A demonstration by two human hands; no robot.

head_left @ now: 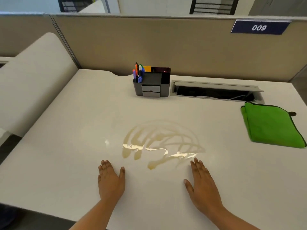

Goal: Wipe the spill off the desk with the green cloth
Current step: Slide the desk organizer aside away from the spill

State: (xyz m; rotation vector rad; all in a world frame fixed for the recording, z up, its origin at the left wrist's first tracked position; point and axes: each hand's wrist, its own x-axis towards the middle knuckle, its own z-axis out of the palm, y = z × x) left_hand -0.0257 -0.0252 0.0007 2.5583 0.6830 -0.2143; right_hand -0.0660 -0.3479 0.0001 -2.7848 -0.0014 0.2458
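Two bare hands flat on a white table point(66, 130), palms down, fingers spread and holding nothing. Left hand point(111, 180) near the front edge, just left of centre; right hand point(203, 186) at the same depth, to the right. Between and just beyond the fingertips, a yellowish spill point(157, 145), smeared in curved streaks and shining where light catches it, with the right fingertips at its near edge. Green cloth point(272, 125) folded flat with a dark trim, lying at the far right of the table, well apart from both hands and from the spill. Dark pen holder point(152, 83) with coloured markers and a small grey drawer, far centre against a beige partition point(182, 47). Open cable slot point(216, 91) just right of the holder, its lid raised. Blue plate point(259, 27) reading 009 high on the partition, far right.
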